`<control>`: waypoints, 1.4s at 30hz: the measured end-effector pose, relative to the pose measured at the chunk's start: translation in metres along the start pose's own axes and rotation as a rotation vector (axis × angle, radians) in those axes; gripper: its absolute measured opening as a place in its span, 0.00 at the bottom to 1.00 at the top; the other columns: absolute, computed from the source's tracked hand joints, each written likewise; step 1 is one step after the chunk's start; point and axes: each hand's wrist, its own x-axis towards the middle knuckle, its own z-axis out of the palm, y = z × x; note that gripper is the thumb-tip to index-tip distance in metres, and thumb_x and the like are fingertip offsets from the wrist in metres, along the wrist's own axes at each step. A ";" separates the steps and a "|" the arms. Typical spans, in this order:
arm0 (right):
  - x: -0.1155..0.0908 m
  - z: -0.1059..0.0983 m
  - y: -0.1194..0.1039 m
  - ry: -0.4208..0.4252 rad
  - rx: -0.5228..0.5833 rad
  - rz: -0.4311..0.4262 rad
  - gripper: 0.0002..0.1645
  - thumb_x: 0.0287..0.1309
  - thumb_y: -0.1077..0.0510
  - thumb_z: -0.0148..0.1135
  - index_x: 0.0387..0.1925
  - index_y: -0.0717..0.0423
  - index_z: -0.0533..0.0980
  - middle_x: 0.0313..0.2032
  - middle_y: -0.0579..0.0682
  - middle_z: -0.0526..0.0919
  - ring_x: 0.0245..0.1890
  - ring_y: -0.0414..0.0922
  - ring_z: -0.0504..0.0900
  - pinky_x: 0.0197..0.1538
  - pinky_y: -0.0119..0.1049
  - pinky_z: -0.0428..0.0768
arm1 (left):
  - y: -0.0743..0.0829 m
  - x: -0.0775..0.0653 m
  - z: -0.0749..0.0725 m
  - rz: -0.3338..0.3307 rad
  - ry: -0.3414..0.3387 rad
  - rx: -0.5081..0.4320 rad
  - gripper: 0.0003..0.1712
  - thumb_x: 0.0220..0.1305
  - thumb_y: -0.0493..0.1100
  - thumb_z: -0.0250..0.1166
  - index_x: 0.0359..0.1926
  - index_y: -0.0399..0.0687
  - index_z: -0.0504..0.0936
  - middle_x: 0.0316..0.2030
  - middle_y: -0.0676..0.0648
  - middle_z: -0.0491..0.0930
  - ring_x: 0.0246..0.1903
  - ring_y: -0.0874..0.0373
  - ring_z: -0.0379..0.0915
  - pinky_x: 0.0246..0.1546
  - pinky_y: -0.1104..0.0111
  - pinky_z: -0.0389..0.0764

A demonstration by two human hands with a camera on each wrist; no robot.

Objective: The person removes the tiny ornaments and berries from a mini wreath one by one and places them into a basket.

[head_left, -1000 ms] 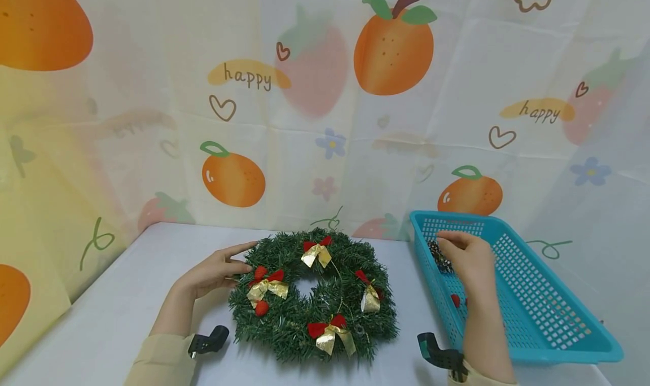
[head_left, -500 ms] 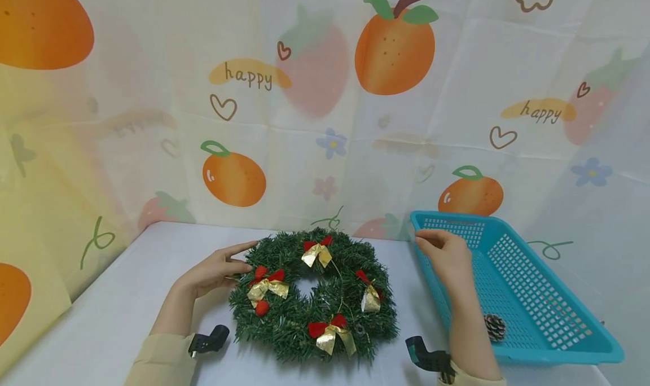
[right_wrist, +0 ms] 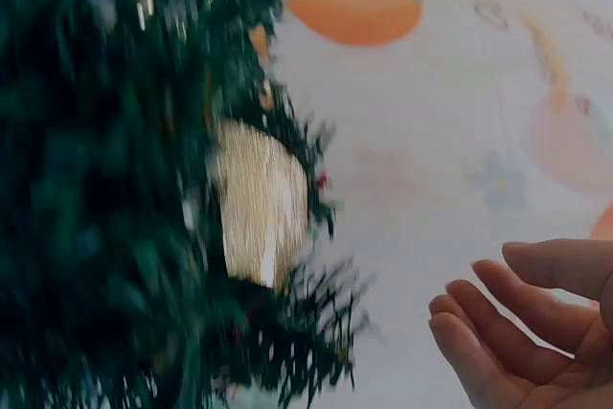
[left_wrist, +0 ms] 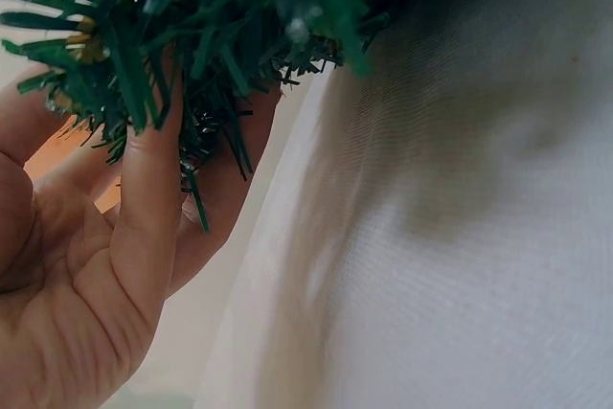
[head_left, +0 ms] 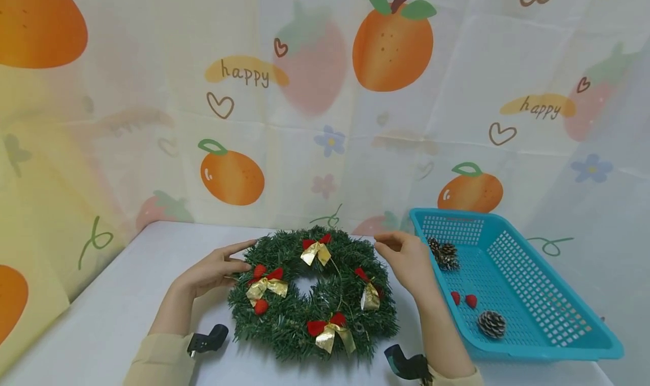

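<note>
A green artificial Christmas wreath [head_left: 299, 341] lies on the white-covered table. It bears several red-and-gold bows [head_left: 332, 335] and a beaded gold string. Two red berries [head_left: 260, 307] sit by the left bow. My left hand [head_left: 215, 270] holds the wreath's left edge; in the left wrist view its fingers [left_wrist: 148, 208] reach in among the branches, tips hidden by greenery. Beside the wreath's upper right edge is my right hand [head_left: 408, 259], its fingers loosely bent. Nothing shows between those fingers [right_wrist: 522, 318] in the right wrist view, where a gold ribbon [right_wrist: 263, 203] is near.
A turquoise plastic basket [head_left: 563, 349] stands to the right, close beside my right forearm. Inside are pine cones [head_left: 491, 324], grouped at the back left and one near the front, plus two red berries [head_left: 471, 301]. A fruit-printed cloth [head_left: 315, 166] hangs behind the table.
My right hand has moved left from over the basket to the wreath's right edge, uncovering the pine cones and berries. My left hand has stayed at the wreath.
</note>
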 end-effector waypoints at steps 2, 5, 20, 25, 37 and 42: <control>-0.002 0.007 -0.002 -0.018 0.008 -0.017 0.17 0.68 0.56 0.59 0.56 0.53 0.80 0.53 0.56 0.84 0.55 0.53 0.80 0.56 0.44 0.78 | 0.000 0.000 0.000 0.000 0.002 0.003 0.44 0.69 0.47 0.63 0.79 0.55 0.51 0.40 0.50 0.77 0.27 0.63 0.70 0.31 0.70 0.78; -0.004 0.017 -0.006 -0.042 0.030 -0.046 0.16 0.66 0.57 0.61 0.54 0.52 0.81 0.52 0.55 0.84 0.54 0.53 0.81 0.55 0.42 0.79 | 0.001 0.001 0.001 0.004 -0.001 0.010 0.45 0.69 0.47 0.63 0.79 0.54 0.50 0.41 0.50 0.77 0.27 0.63 0.70 0.31 0.70 0.78; -0.005 0.064 -0.032 -0.193 0.099 -0.184 0.12 0.66 0.57 0.61 0.49 0.49 0.82 0.47 0.50 0.85 0.48 0.47 0.82 0.53 0.37 0.78 | -0.003 0.000 -0.002 0.013 0.005 0.019 0.44 0.69 0.47 0.63 0.79 0.54 0.50 0.46 0.49 0.78 0.34 0.64 0.74 0.33 0.69 0.80; -0.007 0.074 -0.042 -0.264 0.112 -0.198 0.12 0.66 0.56 0.61 0.48 0.49 0.83 0.48 0.50 0.85 0.46 0.46 0.83 0.46 0.36 0.78 | -0.003 0.001 -0.001 0.005 0.012 0.012 0.44 0.69 0.47 0.63 0.79 0.55 0.51 0.47 0.47 0.78 0.32 0.63 0.74 0.33 0.69 0.79; -0.013 0.101 -0.060 -0.390 0.154 -0.182 0.11 0.64 0.55 0.64 0.46 0.49 0.85 0.47 0.48 0.86 0.42 0.43 0.84 0.44 0.37 0.81 | 0.002 -0.001 0.002 -0.019 0.026 0.006 0.44 0.68 0.47 0.63 0.79 0.57 0.51 0.47 0.46 0.77 0.28 0.62 0.70 0.32 0.68 0.78; -0.017 0.113 -0.064 -0.432 0.151 -0.181 0.10 0.63 0.55 0.65 0.45 0.51 0.85 0.43 0.48 0.87 0.41 0.42 0.84 0.43 0.38 0.81 | 0.002 -0.001 0.001 -0.020 0.034 0.011 0.44 0.68 0.48 0.64 0.79 0.56 0.51 0.54 0.39 0.75 0.30 0.61 0.71 0.33 0.68 0.79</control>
